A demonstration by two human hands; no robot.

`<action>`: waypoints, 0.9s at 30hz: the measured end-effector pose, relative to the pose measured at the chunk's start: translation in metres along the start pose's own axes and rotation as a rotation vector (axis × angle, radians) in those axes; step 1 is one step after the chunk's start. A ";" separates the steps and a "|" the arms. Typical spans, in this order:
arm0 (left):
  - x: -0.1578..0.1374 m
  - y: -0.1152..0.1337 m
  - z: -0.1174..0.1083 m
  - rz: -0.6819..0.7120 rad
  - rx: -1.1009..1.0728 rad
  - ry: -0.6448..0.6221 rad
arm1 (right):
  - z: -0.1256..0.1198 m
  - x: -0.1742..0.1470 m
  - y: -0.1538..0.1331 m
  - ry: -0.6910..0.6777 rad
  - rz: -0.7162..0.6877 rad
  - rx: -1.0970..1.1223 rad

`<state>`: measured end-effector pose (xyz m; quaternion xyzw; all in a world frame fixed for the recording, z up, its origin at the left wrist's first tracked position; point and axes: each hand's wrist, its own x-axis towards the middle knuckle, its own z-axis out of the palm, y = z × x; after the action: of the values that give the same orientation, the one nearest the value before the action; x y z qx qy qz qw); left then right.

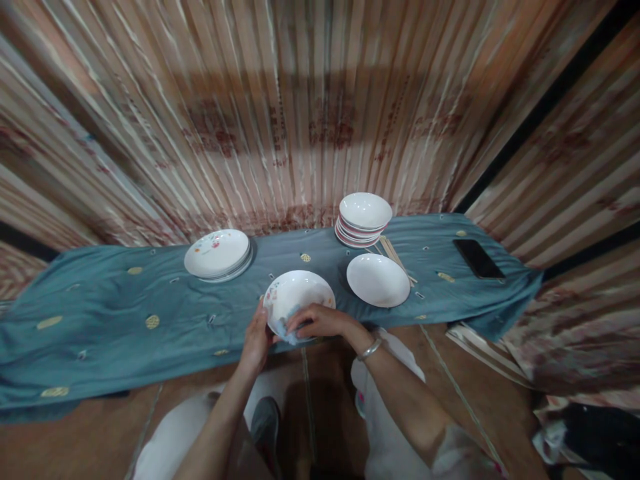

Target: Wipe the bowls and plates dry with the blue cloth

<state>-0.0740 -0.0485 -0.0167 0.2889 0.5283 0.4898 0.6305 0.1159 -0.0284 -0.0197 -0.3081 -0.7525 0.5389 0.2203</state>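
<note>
A white plate [305,287] with a floral pattern is held near the front edge of the cloth-covered table, tilted toward me. My left hand [257,337] grips its left rim. Inside the plate, my right hand [320,321] presses a light blue cloth [287,325] against the lower part of the surface; its fingers are closed on the cloth and partly hide it. Just right of the held plate lies a single white dish [378,280].
To the left is a stack of floral plates [218,252]. A stack of bowls [362,227] stands at the back, with wooden chopsticks [393,255] beside it. A black phone [479,259] rests at the right on the teal tablecloth [120,300]. Pleated curtains [300,120] hang behind.
</note>
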 end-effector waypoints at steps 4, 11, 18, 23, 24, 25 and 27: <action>-0.002 0.002 0.001 0.009 0.084 0.024 | -0.005 -0.011 0.004 0.066 0.065 -0.154; -0.003 0.003 0.003 0.000 0.054 0.043 | -0.010 -0.015 0.004 0.208 0.161 -0.415; -0.004 0.003 0.002 0.018 0.044 0.024 | -0.016 -0.009 0.001 0.372 0.194 -0.469; -0.004 0.003 0.002 0.021 0.057 0.022 | -0.018 0.007 0.014 0.535 0.143 -0.510; -0.004 0.003 0.002 0.019 0.050 0.027 | -0.017 0.011 0.018 0.547 0.127 -0.518; -0.003 0.002 0.002 0.018 0.048 0.030 | -0.016 0.016 0.021 0.553 0.115 -0.523; -0.002 0.001 0.001 0.020 0.061 0.024 | -0.012 0.024 0.025 0.555 0.102 -0.519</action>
<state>-0.0730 -0.0501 -0.0151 0.3072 0.5477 0.4833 0.6100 0.1126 0.0020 -0.0400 -0.5246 -0.7595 0.2367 0.3031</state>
